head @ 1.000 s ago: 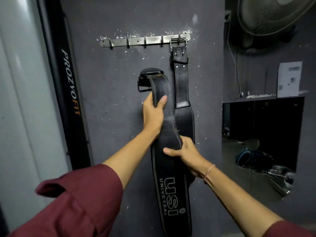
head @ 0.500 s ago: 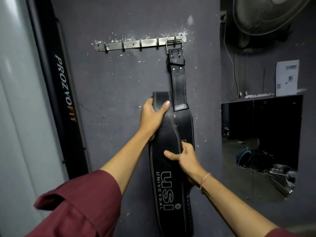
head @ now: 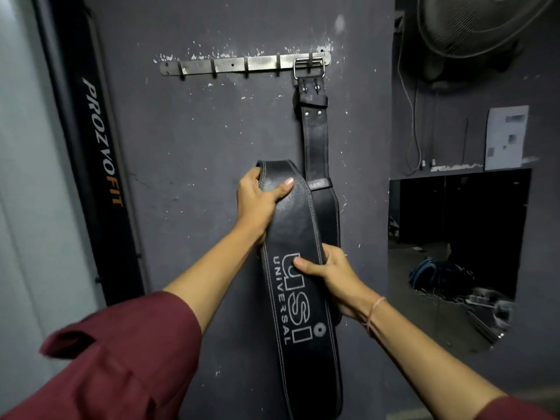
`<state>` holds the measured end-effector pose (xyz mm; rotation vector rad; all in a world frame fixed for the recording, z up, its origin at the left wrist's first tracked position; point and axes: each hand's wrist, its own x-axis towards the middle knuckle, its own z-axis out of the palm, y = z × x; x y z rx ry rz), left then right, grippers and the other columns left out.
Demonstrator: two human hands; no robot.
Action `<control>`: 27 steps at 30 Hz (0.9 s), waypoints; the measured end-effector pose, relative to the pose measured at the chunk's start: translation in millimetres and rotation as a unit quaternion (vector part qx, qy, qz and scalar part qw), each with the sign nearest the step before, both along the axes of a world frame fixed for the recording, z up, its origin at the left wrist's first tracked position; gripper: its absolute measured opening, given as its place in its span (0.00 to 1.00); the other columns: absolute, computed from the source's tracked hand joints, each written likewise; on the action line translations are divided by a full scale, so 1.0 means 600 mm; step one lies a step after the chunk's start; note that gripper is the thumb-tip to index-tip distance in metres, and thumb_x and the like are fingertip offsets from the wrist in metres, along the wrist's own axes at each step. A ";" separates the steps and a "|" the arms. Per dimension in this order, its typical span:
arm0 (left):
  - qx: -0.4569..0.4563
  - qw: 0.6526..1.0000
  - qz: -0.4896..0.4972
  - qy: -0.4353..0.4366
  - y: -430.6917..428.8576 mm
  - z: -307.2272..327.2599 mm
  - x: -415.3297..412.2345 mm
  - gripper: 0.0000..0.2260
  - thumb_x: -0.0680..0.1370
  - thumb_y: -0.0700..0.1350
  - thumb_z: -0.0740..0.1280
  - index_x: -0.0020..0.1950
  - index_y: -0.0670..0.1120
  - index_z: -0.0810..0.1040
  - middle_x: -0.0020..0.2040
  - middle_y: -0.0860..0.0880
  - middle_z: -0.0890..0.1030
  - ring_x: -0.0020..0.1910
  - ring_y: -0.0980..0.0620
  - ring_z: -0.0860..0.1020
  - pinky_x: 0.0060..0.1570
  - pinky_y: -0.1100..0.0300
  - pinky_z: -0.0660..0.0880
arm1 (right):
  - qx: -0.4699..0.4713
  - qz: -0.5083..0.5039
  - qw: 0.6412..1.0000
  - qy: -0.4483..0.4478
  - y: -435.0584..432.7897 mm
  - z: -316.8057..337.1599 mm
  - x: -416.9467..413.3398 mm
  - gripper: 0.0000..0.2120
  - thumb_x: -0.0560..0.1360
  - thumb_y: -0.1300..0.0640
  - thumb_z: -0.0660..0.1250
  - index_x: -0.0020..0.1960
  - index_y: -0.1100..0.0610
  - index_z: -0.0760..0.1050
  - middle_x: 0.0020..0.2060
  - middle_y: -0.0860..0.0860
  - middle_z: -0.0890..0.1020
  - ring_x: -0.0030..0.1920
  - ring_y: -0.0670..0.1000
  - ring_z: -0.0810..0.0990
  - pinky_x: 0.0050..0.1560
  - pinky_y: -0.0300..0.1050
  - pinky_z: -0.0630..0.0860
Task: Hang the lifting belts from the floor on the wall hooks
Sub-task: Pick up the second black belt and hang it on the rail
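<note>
Left hand (head: pixel 257 204) clamps the folded top of the USI Universal belt (head: pixel 298 286), right hand (head: pixel 331 272) pinches its edge over the logo. The buckle end that stood above the fingers a second ago has dropped behind the fold. It hangs well below the hook rail (head: pixel 245 64), beside the hung belt (head: pixel 316 140); hooking looks no closer.

The top of the held belt (head: pixel 298 268) has changed. A second ago its buckle end stuck up above the left hand (head: pixel 257 204) and curled over to the left. Now that end is folded back out of sight, and only a smooth bend shows. The right hand (head: pixel 330 274) now covers part of the white letters it was above before.
</note>
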<state>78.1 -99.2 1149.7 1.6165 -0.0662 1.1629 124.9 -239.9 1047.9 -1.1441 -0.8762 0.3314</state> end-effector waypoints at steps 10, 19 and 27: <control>0.010 0.999 0.050 0.002 0.030 0.014 0.000 0.22 0.69 0.39 0.79 0.60 0.43 0.76 0.54 0.52 0.82 0.51 0.58 0.81 0.61 0.60 0.76 | -0.101 0.038 0.994 0.025 0.012 -0.077 0.011 0.16 0.73 0.69 0.71 0.60 0.66 0.77 0.53 0.59 0.86 0.54 0.59 0.85 0.56 0.54 0.81; 0.034 0.999 0.037 0.007 0.059 0.022 -0.002 0.16 0.69 0.43 0.80 0.54 0.41 0.83 0.49 0.46 0.87 0.49 0.48 0.85 0.56 0.48 0.81 | -0.087 -0.001 0.996 0.024 0.042 -0.088 0.001 0.14 0.72 0.71 0.71 0.55 0.60 0.79 0.50 0.52 0.87 0.53 0.52 0.86 0.54 0.44 0.81; 0.035 0.992 0.108 0.048 0.046 -0.034 -0.013 0.19 0.72 0.56 0.76 0.53 0.43 0.79 0.46 0.51 0.84 0.46 0.54 0.83 0.50 0.55 0.81 | 0.005 -0.086 0.996 -0.034 0.078 0.031 0.005 0.18 0.69 0.71 0.74 0.59 0.68 0.78 0.52 0.60 0.86 0.50 0.56 0.86 0.53 0.51 0.83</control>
